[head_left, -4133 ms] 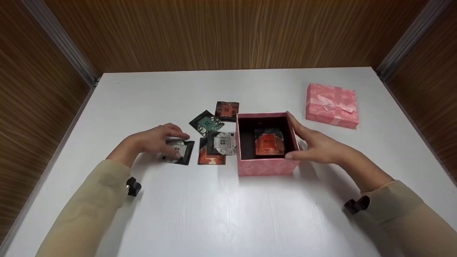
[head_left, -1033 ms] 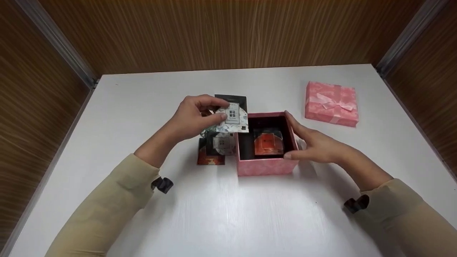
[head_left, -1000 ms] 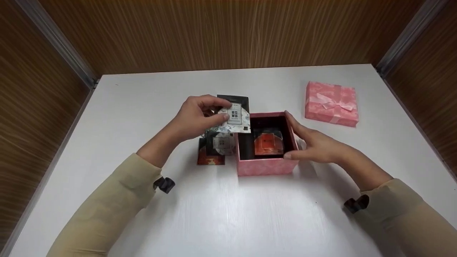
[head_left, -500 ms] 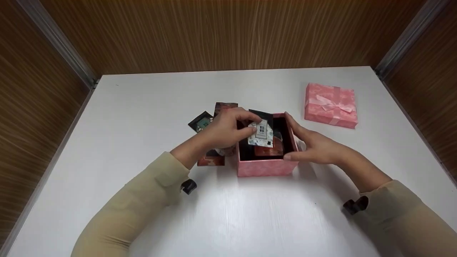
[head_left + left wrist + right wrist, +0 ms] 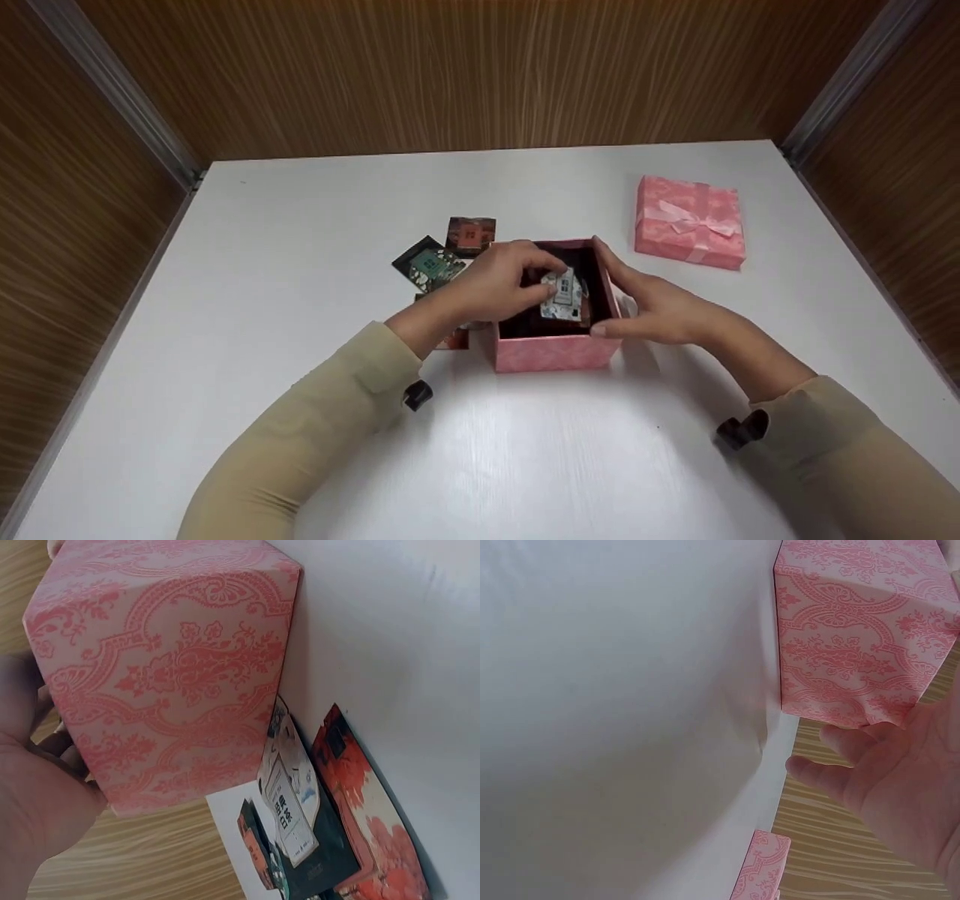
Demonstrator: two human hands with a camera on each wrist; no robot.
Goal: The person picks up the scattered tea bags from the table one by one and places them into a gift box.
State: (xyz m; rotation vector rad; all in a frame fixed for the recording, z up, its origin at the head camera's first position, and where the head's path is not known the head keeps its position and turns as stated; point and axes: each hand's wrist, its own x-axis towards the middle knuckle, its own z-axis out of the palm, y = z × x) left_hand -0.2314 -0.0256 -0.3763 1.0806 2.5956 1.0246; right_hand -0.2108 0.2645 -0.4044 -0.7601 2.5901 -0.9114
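Note:
In the head view a pink cardboard gift box (image 5: 551,355) stands uncovered. My left hand (image 5: 504,283) reaches in over its left wall and pinches a white-and-black sachet (image 5: 561,306) between thumb and fingers. The sachet lies over an orange sachet in the box, now mostly hidden. My right hand (image 5: 664,309) holds the box's right side, thumb at the near corner and fingers at the far one. In the left wrist view the box's patterned wall (image 5: 172,682) hides most of the left hand's fingers; the right wrist view shows the right hand's fingers (image 5: 847,742) against the box.
Left of the box lie several flat sachets: a green one (image 5: 427,262), a brown-orange one (image 5: 471,235), a red one (image 5: 360,817) and another white-and-black one (image 5: 292,817). The pink lid with a bow (image 5: 688,223) sits at the back right. Wooden panels (image 5: 480,75) enclose the white table.
My left hand first touched the white-and-black sachet on the table at left, lifted it over the other sachets, then moved right and down into the box. The right hand has stayed on the box.

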